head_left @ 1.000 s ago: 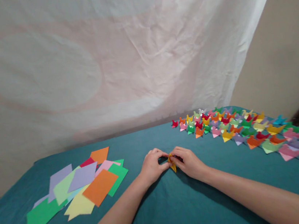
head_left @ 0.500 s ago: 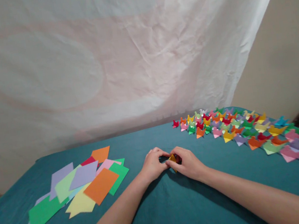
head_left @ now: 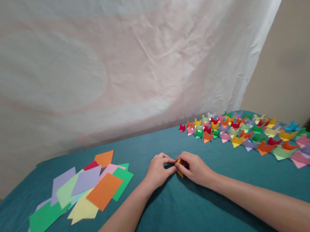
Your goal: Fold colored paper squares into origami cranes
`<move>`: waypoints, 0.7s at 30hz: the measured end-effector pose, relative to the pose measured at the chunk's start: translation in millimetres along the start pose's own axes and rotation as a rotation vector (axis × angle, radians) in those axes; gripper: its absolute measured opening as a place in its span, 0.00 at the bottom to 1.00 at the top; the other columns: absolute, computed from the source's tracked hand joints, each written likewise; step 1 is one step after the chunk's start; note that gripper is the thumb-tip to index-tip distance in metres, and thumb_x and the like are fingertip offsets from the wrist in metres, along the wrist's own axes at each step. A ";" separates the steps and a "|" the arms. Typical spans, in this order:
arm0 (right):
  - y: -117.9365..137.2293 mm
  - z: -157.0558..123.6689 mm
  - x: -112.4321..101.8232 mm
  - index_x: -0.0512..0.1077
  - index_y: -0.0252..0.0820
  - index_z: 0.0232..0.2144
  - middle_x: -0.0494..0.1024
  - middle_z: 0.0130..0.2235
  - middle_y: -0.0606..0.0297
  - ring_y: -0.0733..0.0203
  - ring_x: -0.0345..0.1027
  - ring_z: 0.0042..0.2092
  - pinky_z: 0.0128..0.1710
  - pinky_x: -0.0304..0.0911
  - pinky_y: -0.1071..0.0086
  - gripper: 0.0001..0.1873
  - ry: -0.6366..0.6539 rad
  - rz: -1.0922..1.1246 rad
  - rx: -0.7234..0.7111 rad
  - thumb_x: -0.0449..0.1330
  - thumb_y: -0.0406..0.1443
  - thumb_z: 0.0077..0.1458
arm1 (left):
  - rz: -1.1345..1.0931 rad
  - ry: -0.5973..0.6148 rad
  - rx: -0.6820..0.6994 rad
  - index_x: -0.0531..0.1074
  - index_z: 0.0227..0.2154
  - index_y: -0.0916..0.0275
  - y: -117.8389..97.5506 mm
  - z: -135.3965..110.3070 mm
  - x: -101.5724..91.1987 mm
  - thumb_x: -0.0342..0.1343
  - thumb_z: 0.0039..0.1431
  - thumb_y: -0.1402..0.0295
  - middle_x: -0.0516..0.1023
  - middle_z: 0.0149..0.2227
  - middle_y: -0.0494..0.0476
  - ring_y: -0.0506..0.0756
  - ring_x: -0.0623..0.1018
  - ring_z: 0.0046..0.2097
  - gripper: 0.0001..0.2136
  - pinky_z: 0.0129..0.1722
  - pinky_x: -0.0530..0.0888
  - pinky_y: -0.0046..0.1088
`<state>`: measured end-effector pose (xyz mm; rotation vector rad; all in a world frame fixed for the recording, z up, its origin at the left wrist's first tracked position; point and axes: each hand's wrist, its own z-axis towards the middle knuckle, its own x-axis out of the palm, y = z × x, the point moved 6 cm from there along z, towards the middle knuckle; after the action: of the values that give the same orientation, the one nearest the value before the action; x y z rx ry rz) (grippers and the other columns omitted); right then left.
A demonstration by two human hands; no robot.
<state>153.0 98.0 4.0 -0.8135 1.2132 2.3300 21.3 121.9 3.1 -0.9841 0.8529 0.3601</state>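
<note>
Between my fingertips, over the middle of the table, is a small folded piece of yellow paper. My right hand pinches it from the right, covering most of it. My left hand meets it from the left, with thumb and fingertips closed at its left edge. The exact folds are too small and too hidden to make out.
Loose coloured paper sheets overlap in a pile at the left. Rows of small folded paper birds in many colours stand at the right. Teal cloth covers the table, and a pale sheet hangs behind it.
My fingertips have closed tighter around the yellow paper, and less of it shows. Both hands stay in nearly the same place.
</note>
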 end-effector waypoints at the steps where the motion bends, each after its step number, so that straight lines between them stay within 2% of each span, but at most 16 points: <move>1: -0.2 -0.3 0.1 0.71 0.40 0.32 0.69 0.29 0.66 0.64 0.62 0.30 0.30 0.57 0.72 0.04 0.002 0.002 0.000 0.55 0.31 0.54 | -0.007 0.004 0.004 0.78 0.34 0.57 -0.1 -0.3 -0.5 0.59 0.52 0.64 0.75 0.37 0.54 0.54 0.73 0.41 0.07 0.43 0.68 0.30; 14: -1.9 -1.2 1.2 0.70 0.41 0.33 0.69 0.30 0.65 0.64 0.63 0.30 0.30 0.58 0.72 0.05 0.013 0.020 -0.027 0.54 0.30 0.56 | -0.038 0.009 0.018 0.79 0.31 0.56 -2.4 -1.5 -1.4 0.57 0.55 0.68 0.77 0.36 0.53 0.54 0.73 0.41 0.06 0.44 0.67 0.31; 21: -2.9 -2.2 2.3 0.70 0.41 0.34 0.70 0.31 0.65 0.64 0.64 0.32 0.31 0.59 0.72 0.06 0.021 0.027 -0.036 0.55 0.28 0.54 | 0.066 -0.015 0.061 0.78 0.31 0.56 -7.6 -5.2 -1.4 0.55 0.57 0.68 0.76 0.36 0.53 0.55 0.72 0.40 0.06 0.42 0.68 0.30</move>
<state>153.6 97.9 -0.3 -0.8401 1.2011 2.3773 22.8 113.6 7.1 -0.8969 0.8796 0.3950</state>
